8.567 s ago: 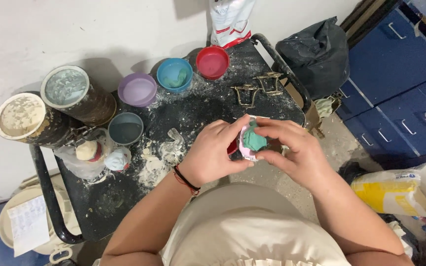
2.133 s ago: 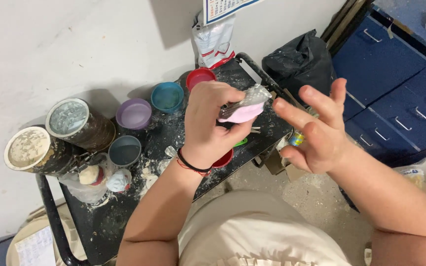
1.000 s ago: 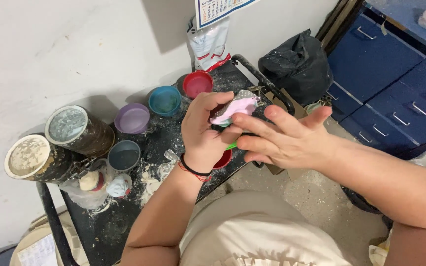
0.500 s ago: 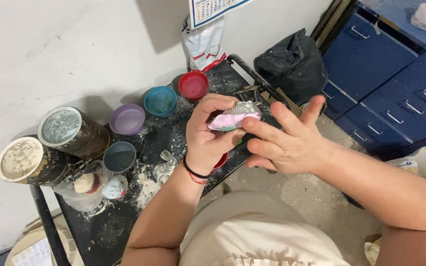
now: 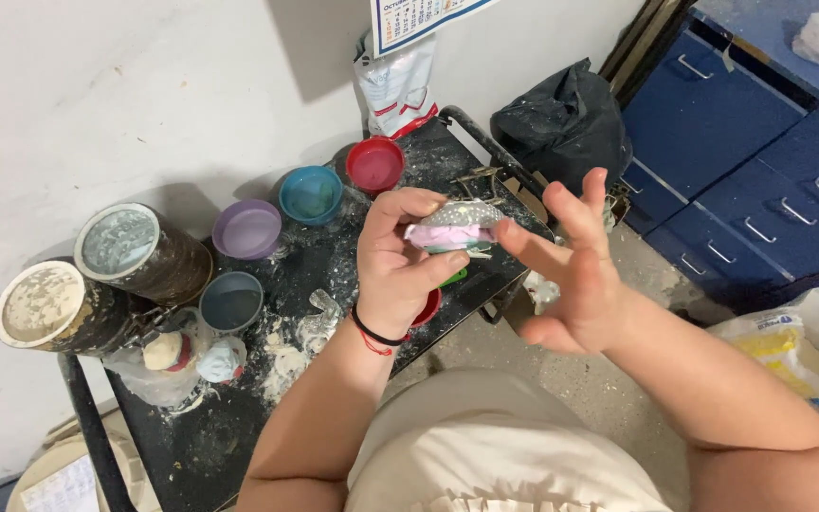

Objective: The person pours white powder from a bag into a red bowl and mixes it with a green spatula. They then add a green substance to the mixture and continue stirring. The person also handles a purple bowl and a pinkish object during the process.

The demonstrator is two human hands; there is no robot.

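Black table (image 5: 239,431) – coloured bowls (image 5: 311,194), tins (image 5: 135,251), white powder (image 5: 286,356)

The pink mould (image 5: 449,228) looks like soft, matt rubber, its top crusted with rough grey-white plaster. The small bowls, red (image 5: 375,164), teal (image 5: 310,194) and purple (image 5: 246,229), are smooth plastic. The black table (image 5: 334,275) is matt and powder-dusted. The black bag (image 5: 561,123) is thin, slightly glossy plastic film. The blue drawers (image 5: 760,171) look like painted metal.

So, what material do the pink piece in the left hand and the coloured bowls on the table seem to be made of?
Pink piece: probably soft silicone or rubber, matte, its top dusted grey-white with powder. Red bowl, teal bowl and purple bowl: likely flexible rubber or plastic, with smooth rims and a dull sheen, smeared with plaster.
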